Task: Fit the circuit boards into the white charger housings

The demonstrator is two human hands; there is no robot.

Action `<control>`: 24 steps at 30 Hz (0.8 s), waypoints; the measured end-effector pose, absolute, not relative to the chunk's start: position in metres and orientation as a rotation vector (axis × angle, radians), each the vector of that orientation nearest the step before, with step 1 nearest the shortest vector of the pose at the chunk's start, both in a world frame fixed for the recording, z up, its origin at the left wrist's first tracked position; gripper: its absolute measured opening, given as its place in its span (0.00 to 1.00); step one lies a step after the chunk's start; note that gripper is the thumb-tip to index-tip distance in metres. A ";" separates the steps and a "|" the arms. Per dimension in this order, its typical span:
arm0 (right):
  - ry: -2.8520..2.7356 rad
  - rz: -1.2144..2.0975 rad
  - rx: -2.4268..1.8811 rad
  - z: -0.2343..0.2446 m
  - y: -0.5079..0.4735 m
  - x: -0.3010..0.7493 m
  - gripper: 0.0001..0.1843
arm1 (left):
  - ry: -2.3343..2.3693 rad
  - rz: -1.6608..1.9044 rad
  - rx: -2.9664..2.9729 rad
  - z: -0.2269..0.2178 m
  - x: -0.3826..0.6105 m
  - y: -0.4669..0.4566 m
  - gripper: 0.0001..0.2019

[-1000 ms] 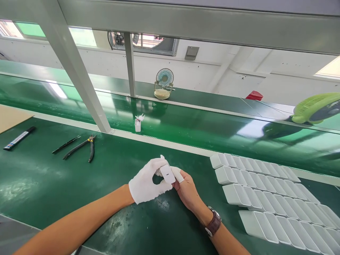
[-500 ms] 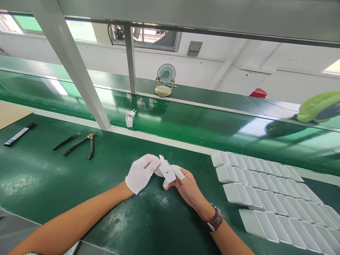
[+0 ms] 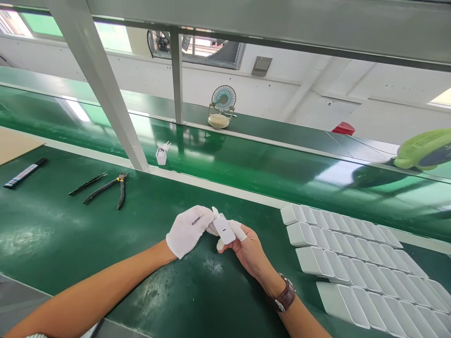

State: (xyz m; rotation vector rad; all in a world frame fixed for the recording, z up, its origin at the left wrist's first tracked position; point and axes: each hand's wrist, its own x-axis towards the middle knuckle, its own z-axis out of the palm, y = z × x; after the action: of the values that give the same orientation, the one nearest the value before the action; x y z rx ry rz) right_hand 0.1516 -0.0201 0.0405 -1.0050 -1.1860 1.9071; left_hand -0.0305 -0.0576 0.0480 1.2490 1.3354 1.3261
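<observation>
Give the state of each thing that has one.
White casing: held, slot showing
Left hand: gloved, against casing
Right hand: holding casing
Wristwatch: worn
Black-handled pliers: handles spread
Tweezers: lying flat
Marker: lying flat
White shells: four rows
Pronged unit: upright
Desk fan: upright

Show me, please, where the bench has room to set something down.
Bare bench spreads below the pliers, left of the gloved left hand; a smaller patch separates the right hand from the white pieces. Packed rows of those pieces crowd the right side.

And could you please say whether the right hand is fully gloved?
No, the right hand shows bare skin behind its white finger covers.
</observation>
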 end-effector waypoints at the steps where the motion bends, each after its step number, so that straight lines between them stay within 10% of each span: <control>1: -1.250 1.780 -1.035 0.039 -0.020 0.153 0.22 | 1.379 1.309 1.272 0.048 -0.032 -0.057 0.10; 9: -2.015 0.540 -0.776 0.030 -0.025 0.166 0.12 | 1.459 1.014 1.509 0.047 -0.038 -0.053 0.25; 24: -2.240 0.470 -0.872 0.025 -0.028 0.166 0.17 | 0.985 1.084 1.096 0.047 -0.052 -0.048 0.12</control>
State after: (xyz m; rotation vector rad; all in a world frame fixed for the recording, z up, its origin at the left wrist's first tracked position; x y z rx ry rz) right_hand 0.1658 -0.0281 0.0253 -0.8723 -2.2403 0.4697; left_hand -0.0517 -0.0479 0.0474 1.0956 0.9853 1.0838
